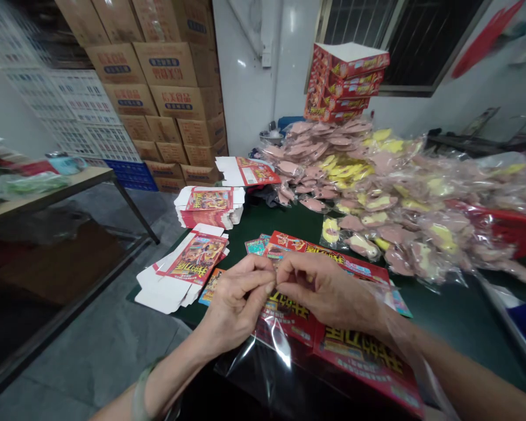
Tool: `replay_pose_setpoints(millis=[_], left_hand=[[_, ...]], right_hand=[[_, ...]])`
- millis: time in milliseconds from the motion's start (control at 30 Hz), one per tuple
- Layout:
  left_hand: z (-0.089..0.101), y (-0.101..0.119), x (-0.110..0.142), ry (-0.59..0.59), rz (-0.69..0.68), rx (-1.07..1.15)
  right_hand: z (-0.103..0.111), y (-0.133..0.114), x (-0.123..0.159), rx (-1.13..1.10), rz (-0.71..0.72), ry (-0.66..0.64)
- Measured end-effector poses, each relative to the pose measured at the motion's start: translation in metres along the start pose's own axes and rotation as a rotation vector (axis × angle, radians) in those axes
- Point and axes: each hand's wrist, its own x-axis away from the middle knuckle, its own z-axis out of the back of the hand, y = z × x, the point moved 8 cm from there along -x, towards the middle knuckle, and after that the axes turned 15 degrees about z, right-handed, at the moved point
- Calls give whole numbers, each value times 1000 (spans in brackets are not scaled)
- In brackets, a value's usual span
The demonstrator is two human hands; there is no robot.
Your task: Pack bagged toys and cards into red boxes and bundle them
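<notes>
This is a small packing workshop: brown shipping cartons [158, 88] stand stacked at upper left, red printed cardboard boxes [346, 76] pile up on a green-topped bench [284, 219], and pink and yellow goods in plastic bags [377, 199] heap at right.

Flat red carton [355, 359] under clear plastic [263, 351]

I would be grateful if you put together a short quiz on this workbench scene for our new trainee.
1. True or false: the stacked cardboard cartons stand to the left of the heap of bagged pink and yellow items in this view.
2. What colour is the top of the table?
3. Which has a pale bangle at its wrist: the left hand or the right hand?

Key: 1. True. 2. Dark green. 3. The left hand.
</notes>
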Motion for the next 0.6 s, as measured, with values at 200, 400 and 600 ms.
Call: replay_pose_setpoints(millis=[200, 400, 600], left_hand=[[4, -13, -3, 42, 113, 114], [-3, -34, -6, -20, 384, 506], [-6, -41, -10, -56, 512, 497]], right_hand=[[5, -6, 1, 262, 89, 12], [14, 12, 2, 188, -36, 81], [17, 15, 1, 132, -57, 93]])
